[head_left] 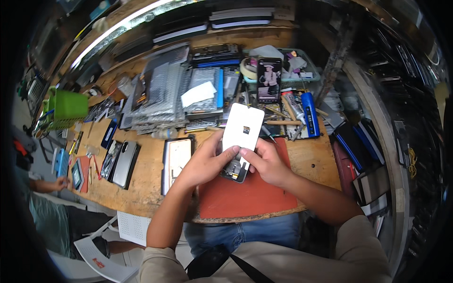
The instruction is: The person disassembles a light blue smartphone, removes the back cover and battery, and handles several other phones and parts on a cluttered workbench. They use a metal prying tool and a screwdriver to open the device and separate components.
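Above the red mat (245, 200), both my hands hold an opened smartphone (235, 170) upright. A flat white sheet or panel (241, 121) with a small dark cutout covers most of its face; inner parts show at the lower end. My left hand (206, 160) grips the left edge with its thumb on the front. My right hand (270, 165) closes round the right edge, its thumb near the left one. The fingers behind the phone are hidden. Left of the mat lies a dark-edged phone frame or tray (178, 165) with a pale inside.
Behind stand a phone with a lit screen (270, 81), a mint basket (306, 70), a blue tool (310, 114) and stacked bubble-wrap packs (160, 89). Left are a silver phone (125, 166) and a green basket (68, 108). Another person's hand (61, 183) is at the far left.
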The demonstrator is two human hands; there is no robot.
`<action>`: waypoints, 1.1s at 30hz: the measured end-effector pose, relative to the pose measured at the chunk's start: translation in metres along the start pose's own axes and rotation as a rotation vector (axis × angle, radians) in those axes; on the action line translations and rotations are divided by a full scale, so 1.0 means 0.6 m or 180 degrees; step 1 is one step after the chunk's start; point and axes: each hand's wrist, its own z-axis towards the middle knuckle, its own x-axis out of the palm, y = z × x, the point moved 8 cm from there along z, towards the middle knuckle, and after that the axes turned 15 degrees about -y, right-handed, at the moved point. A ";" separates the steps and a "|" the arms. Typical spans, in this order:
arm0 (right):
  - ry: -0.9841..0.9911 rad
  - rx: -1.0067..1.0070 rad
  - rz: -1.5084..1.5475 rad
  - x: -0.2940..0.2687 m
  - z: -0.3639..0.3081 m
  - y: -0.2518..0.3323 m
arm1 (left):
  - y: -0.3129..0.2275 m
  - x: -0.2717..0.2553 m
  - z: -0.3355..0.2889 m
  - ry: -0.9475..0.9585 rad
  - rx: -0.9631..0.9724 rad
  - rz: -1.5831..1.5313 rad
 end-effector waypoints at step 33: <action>-0.0064 -0.0310 -0.1136 -0.045 0.029 0.018 | 0.032 0.020 0.003 -0.1190 0.0659 -0.0601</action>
